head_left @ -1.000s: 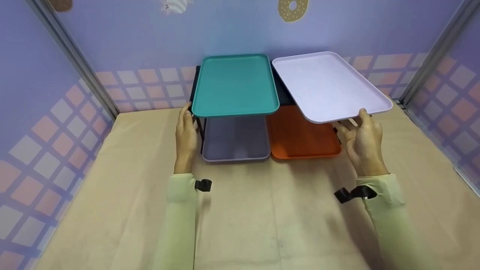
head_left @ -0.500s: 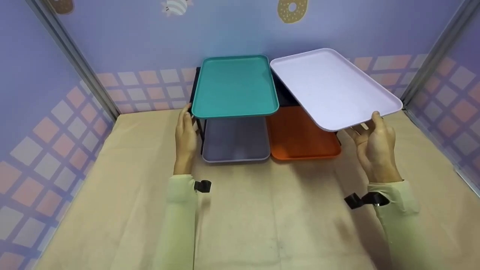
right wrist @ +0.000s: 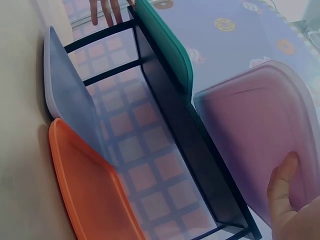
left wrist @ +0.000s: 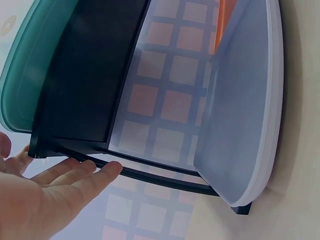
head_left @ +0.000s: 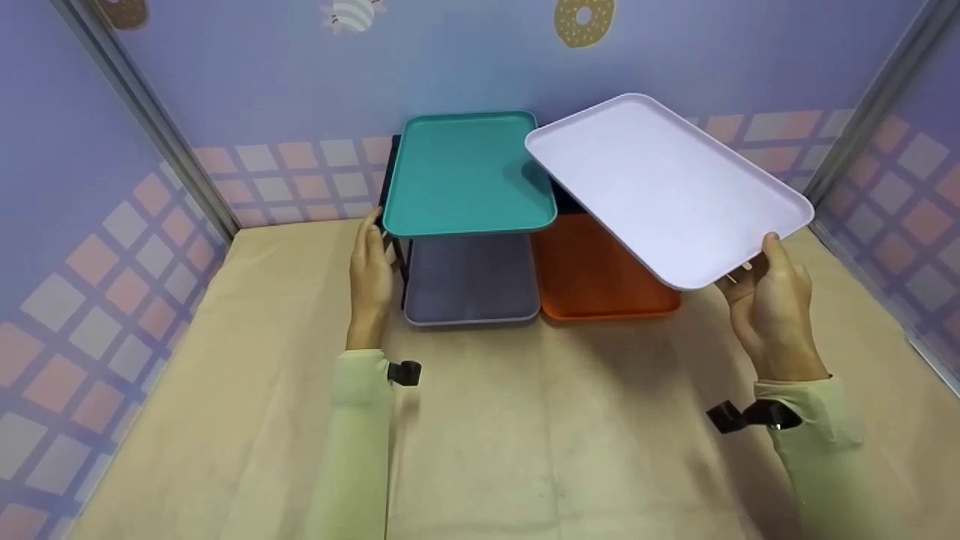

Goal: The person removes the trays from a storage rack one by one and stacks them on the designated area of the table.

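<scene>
Thumb on top and fingers beneath, my right hand [head_left: 780, 319] pinches the near edge of a pale lilac tray [head_left: 660, 184]. This tray is turned askew and held up at the right of a black two-level rack [left wrist: 87, 75], its left corner in front of the teal tray [head_left: 469, 176]. On the rack's upper level lies the teal tray. Below are a greyish-purple tray [head_left: 472, 281] and an orange tray [head_left: 600, 274], side by side. My left hand [head_left: 371, 285] rests with extended fingers against the rack's left side bars; in the left wrist view, its fingertips [left wrist: 114, 169] touch a bar.
A beige cloth [head_left: 480, 435] covers the table in front of the rack. Behind it stands a purple wall [head_left: 465, 60] with printed squares and donuts. Side panels with metal posts [head_left: 150, 120] enclose the left and right.
My right hand has drawn the lilac tray right and toward me, turning it further askew. Its left corner has swung over toward the teal tray, casting a shadow there. My left hand stays put.
</scene>
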Action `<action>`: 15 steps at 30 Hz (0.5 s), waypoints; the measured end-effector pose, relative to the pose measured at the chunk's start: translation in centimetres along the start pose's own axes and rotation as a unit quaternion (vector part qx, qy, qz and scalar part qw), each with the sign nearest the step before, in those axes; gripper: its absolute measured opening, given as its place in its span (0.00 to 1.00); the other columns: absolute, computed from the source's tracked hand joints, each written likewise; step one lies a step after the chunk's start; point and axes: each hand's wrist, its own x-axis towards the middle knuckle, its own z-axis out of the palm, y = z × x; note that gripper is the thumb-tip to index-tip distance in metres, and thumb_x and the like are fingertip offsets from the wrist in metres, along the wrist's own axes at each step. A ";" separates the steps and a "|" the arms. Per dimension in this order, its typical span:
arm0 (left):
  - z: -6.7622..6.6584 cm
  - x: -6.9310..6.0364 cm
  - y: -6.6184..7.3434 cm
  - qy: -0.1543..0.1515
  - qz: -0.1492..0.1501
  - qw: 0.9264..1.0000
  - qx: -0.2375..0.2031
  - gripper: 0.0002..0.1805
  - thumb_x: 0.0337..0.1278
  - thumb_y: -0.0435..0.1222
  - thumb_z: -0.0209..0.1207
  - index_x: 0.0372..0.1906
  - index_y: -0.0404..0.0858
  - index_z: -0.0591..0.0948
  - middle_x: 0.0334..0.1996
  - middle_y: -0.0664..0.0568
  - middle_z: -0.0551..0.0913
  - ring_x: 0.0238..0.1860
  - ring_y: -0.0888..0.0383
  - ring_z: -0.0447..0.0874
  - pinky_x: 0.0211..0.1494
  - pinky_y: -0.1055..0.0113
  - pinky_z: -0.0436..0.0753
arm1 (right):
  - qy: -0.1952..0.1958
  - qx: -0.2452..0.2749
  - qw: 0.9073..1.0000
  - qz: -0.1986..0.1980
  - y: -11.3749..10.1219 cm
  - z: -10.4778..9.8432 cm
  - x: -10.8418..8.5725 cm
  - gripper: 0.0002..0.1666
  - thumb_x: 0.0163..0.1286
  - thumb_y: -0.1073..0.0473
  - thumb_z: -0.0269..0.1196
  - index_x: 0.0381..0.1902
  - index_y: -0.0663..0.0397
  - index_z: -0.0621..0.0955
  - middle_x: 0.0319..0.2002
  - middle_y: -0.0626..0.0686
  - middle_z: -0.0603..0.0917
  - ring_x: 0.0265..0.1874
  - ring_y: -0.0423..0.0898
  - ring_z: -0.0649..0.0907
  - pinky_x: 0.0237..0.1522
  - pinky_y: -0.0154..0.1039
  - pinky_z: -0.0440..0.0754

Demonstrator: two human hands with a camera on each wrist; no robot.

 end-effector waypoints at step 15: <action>0.0 0.0 -0.1 -0.010 -0.007 1.000 0.002 0.29 0.85 0.49 0.32 0.81 0.47 0.59 0.81 0.48 0.57 0.79 0.48 0.59 0.76 0.46 0.68 | -0.008 -0.011 0.999 0.034 -0.8 -1.5 -1.0 0.21 0.84 0.53 0.48 0.66 0.60 0.66 0.55 0.56 0.78 0.49 0.49 0.86 0.48 0.45 0.86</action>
